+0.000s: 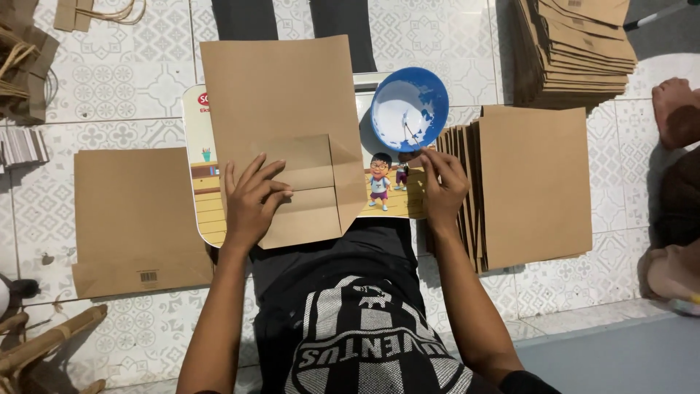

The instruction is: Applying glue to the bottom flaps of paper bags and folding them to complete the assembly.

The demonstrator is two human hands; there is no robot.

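A flat brown paper bag [281, 102] lies on a small cartoon-printed lap table [197, 168], its bottom flaps folded toward me. My left hand [251, 201] presses flat on those folded flaps, fingers spread. My right hand [441, 182] rests at the table's right edge, fingertips just below a blue bowl of white glue [408, 109], beside a fanned stack of brown bags [536, 182]. It holds nothing that I can see.
A finished bag [135, 219] lies on the tiled floor at left. A tall pile of folded bags [576, 51] stands at the back right. Paper handles [22, 66] sit far left. Another person's feet [674, 113] are at the right edge.
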